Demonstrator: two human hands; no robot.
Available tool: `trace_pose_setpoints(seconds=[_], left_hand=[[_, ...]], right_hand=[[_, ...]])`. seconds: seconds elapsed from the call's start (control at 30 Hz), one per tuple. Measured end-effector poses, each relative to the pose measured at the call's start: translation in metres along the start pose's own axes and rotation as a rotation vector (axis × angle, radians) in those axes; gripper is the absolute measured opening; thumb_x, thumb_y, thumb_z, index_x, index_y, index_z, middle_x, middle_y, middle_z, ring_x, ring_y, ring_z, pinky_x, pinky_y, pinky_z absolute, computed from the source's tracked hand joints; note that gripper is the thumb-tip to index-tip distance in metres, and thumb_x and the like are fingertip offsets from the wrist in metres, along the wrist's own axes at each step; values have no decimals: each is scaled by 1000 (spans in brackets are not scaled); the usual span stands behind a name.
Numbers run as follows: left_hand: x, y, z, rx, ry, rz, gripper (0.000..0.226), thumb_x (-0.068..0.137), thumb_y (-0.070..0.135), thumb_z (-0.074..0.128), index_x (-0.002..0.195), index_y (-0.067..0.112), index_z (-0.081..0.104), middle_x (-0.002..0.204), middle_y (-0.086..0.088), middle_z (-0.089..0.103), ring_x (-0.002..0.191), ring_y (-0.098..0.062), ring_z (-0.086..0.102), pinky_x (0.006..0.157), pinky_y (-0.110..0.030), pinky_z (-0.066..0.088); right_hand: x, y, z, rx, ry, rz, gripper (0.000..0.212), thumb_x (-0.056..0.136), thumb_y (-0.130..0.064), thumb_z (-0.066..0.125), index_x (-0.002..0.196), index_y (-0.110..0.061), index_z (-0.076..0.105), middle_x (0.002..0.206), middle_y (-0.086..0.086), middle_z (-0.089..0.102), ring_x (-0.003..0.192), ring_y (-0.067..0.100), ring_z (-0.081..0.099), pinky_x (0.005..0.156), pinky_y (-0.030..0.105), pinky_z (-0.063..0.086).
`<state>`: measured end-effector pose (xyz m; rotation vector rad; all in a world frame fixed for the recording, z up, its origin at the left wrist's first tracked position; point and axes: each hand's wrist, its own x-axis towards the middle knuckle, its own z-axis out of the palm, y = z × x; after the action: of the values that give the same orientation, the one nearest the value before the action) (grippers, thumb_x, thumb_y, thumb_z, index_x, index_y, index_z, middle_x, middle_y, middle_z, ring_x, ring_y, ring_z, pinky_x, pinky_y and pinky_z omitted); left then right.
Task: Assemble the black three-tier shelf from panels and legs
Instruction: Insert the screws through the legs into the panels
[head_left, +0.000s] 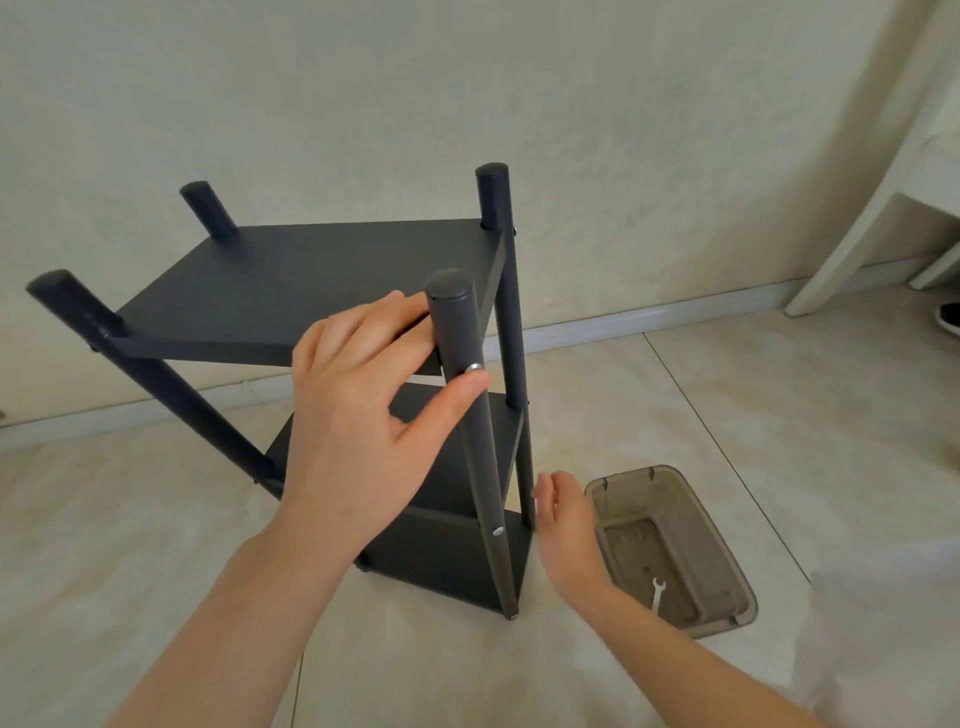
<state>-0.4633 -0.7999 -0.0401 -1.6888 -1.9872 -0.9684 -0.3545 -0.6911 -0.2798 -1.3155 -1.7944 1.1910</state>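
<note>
Black shelf (311, 280) stood upright on the floor, at both hands.
Left hand (358, 410) lay spread on the top panel's near corner, thumb pressed to the front leg (480, 467); right hand (566, 525), fingers relaxed, hovered just beside the lowest tier. Three panels, four legs.

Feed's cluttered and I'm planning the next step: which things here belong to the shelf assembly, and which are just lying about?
Job:
black shelf
front leg
silver bolt
wrench
plastic bin holding the wrench

Lying about:
white furniture
dark shoe
</note>
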Motion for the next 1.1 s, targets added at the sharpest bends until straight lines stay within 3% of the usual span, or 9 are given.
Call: trace_pose_setpoints(seconds=[0.1,0.27,0.4,0.53,0.77,0.87,0.93,1.1], left_hand=[[3,1,-3,-36,-30,-51,45,92,52,55,118,21,72,127,11,64,127,-16,50,108,-40,32],[3,-2,-1,-57,-30,-50,43,92,55,54,117,25,72,126,17,62,126,-14,51,109,-39,32],[8,-5,2,-58,-25,-72,42,92,57,53,119,30,71,127,17,63,127,-14,52,111,-37,28],[14,-6,4,-61,-31,-90,47,89,61,50,119,31,72,129,17,64,126,-10,50,109,-29,20],[29,-13,-9,-18,24,-210,47,92,59,50,124,31,70,134,15,63,133,-10,48,112,-27,16],[37,-26,-26,-44,90,-297,37,97,54,55,120,31,70,126,15,67,127,-11,53,118,-38,25],[39,-39,-44,-115,161,-360,27,97,49,58,114,31,71,113,15,70,117,-13,60,112,-49,38],[18,-78,-89,-263,316,-574,9,97,41,61,91,37,66,87,16,66,98,-9,63,102,-48,48]], right_hand=[[-20,-38,4,226,-15,1,31,106,-33,34,81,-24,50,71,-7,50,65,4,51,58,16,44],[-26,-43,2,189,-18,72,34,106,-34,28,83,-21,49,75,0,53,64,9,49,55,16,41],[-21,-48,9,292,-113,207,37,107,-31,28,77,-17,42,72,2,40,66,13,44,60,21,40],[-19,-57,11,419,-128,186,33,108,-31,31,86,-13,48,79,6,47,69,19,58,65,36,61],[-1,-83,7,335,-145,68,34,106,-35,29,89,-13,48,85,12,50,74,27,60,55,33,60],[9,-104,5,227,-168,3,33,106,-35,28,91,-14,49,87,12,55,72,26,64,50,26,56],[16,-121,8,171,-183,-41,33,106,-36,29,91,-16,49,84,11,57,65,23,65,48,22,53],[27,-161,30,121,-206,-109,31,107,-31,33,85,-18,51,78,8,57,61,17,63,43,15,46]])
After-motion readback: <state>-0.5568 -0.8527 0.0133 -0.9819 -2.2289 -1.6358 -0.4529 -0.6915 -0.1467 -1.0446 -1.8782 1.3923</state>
